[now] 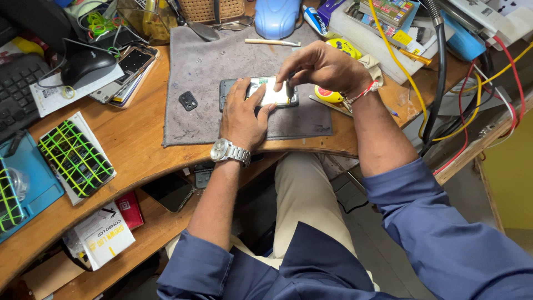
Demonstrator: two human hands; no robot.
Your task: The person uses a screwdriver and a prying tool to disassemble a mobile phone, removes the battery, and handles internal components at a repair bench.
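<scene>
An opened smartphone lies face down on a grey work mat at the middle of the wooden desk. My left hand, with a metal watch on its wrist, presses down on the phone's left half and holds it still. My right hand reaches in from the right, its fingertips pinched together over the phone's right end; whether a small tool or part is between them cannot be told. A small black camera-frame part lies loose on the mat to the left of the phone.
A black mouse and keyboard sit at the left, other phones beside them. Net-wrapped boxes lie at the front left. Yellow, red and black cables hang at the right. A blue object and a thin stick are behind the mat.
</scene>
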